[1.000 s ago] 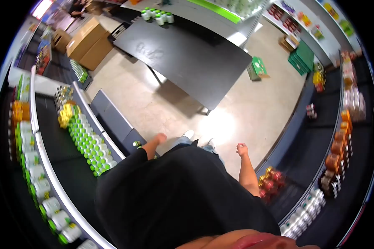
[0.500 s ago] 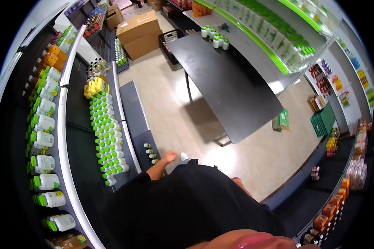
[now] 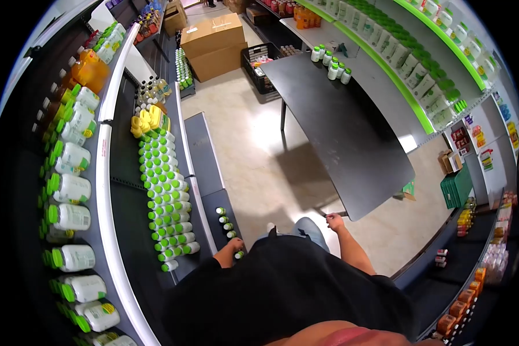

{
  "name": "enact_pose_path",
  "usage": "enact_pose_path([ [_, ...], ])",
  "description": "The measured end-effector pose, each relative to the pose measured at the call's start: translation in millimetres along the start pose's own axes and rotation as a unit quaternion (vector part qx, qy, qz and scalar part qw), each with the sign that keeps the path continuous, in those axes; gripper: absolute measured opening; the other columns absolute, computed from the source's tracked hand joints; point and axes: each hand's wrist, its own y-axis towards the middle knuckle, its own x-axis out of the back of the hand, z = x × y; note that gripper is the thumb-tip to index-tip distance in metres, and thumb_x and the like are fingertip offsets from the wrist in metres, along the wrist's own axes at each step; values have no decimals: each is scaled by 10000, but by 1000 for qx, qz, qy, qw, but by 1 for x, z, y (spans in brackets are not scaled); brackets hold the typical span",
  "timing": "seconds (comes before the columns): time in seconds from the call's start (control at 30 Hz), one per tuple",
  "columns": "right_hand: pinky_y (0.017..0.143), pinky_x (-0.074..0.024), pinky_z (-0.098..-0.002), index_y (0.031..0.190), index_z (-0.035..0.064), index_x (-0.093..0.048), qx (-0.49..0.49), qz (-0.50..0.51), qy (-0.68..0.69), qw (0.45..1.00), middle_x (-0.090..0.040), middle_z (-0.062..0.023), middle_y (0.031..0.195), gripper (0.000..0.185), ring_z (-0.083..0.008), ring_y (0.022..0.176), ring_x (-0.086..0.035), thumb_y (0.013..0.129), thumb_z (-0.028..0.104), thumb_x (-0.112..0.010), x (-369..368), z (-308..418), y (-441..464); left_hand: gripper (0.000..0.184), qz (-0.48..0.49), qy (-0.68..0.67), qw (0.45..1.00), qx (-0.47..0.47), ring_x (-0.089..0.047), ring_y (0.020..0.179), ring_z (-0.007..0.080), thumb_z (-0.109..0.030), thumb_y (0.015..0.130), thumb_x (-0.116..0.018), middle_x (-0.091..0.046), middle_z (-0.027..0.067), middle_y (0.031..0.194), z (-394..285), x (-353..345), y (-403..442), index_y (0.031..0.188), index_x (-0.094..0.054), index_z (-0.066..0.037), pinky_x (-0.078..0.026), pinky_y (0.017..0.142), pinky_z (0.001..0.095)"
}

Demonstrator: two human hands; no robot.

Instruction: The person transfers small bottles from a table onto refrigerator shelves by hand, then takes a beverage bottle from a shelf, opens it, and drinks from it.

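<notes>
My left hand (image 3: 235, 244) hangs low at my side, next to the small green-capped bottles (image 3: 226, 226) on the bottom shelf. Its fingers are too small and turned away to make out, and I cannot tell whether it touches a bottle. Just off the near end of the dark table (image 3: 357, 155), my right hand (image 3: 334, 221) is held out with fingers loosely bent and slightly apart. Nothing shows in it. On the table's far end stand several white bottles with green caps (image 3: 333, 71).
Shelves at left hold rows of green-capped white bottles (image 3: 170, 202) and yellow bottles (image 3: 150, 119). Cardboard boxes (image 3: 213, 43) and a black crate (image 3: 259, 68) stand on the floor ahead. Green crates (image 3: 455, 190) are at right. A low dark shelf curves along my right side.
My right hand has swung forward into view near the table's end. My left hand has drawn back toward my body. The view has shifted, so the shelves and table sit farther right and lower.
</notes>
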Motion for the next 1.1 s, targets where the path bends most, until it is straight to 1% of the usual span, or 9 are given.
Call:
enact_pose_path([
  [0.17,467,-448,-248,1034,45,-605,-13,51,174,983,-652,-65,831,264,-165,677,-651,841,223,-611,-32,81,-4,187,-1,-182,983,4,-537,562,184,-200,867,-577,-578,76,715,-23,19,16,907,-588,-17,-431,472,316],
  [0.3,582,-425,-215,937,51,-602,264,8,238,935,-575,16,785,102,-68,684,-522,906,144,-575,8,264,-6,226,-9,-143,989,-32,-544,586,183,-208,856,-589,-592,64,738,-54,11,41,974,-607,-16,-457,516,323],
  [0.43,658,-429,-211,955,35,-584,433,-72,287,851,-538,16,804,119,-67,706,-502,882,128,-604,110,488,-61,379,-39,168,949,-264,-637,800,254,-360,838,-567,-676,134,858,-101,33,53,973,-669,-21,-495,713,379],
  [0.5,696,-451,-254,990,14,-565,582,-63,322,744,-551,-43,829,144,-122,752,-538,863,81,-562,156,562,-109,420,135,453,776,-417,-642,919,282,-383,838,-545,-678,178,953,-157,45,78,1010,-663,-18,-485,796,391],
  [0.57,715,-465,-331,1061,35,-554,740,18,328,586,-567,-116,854,219,-231,771,-551,888,171,-549,182,607,-142,345,1,135,953,-272,-643,900,251,-296,829,-578,-682,147,937,-157,70,82,1025,-655,-23,-489,800,369],
  [0.77,813,-487,-408,1078,189,-639,753,252,309,523,-594,50,983,257,-117,985,-514,823,211,-655,203,669,-176,268,-114,-67,983,-124,-602,698,155,-151,841,-553,-642,76,819,-248,145,108,1067,-605,-17,-498,648,292],
  [1.0,770,-539,-350,1056,170,-659,694,251,512,439,-614,76,997,314,-48,993,-534,755,81,-666,147,744,-118,251,-119,-95,985,-83,-573,652,154,-155,834,-567,-630,58,811,-268,196,123,1043,-617,-24,-480,619,293],
  [1.03,757,-541,-329,1055,161,-656,690,240,526,436,-613,70,1004,329,-49,987,-535,742,61,-652,136,759,-107,266,-113,58,966,-227,-571,649,145,-176,837,-569,-630,56,807,-257,206,130,1049,-625,-25,-477,615,297],
  [1.1,728,-532,-278,1056,165,-653,661,227,547,461,-607,66,1025,348,-74,935,-555,728,49,-639,113,786,-93,287,-155,-16,983,-98,-574,676,130,-213,852,-564,-639,63,816,-240,227,154,1049,-639,-19,-477,630,292],
])
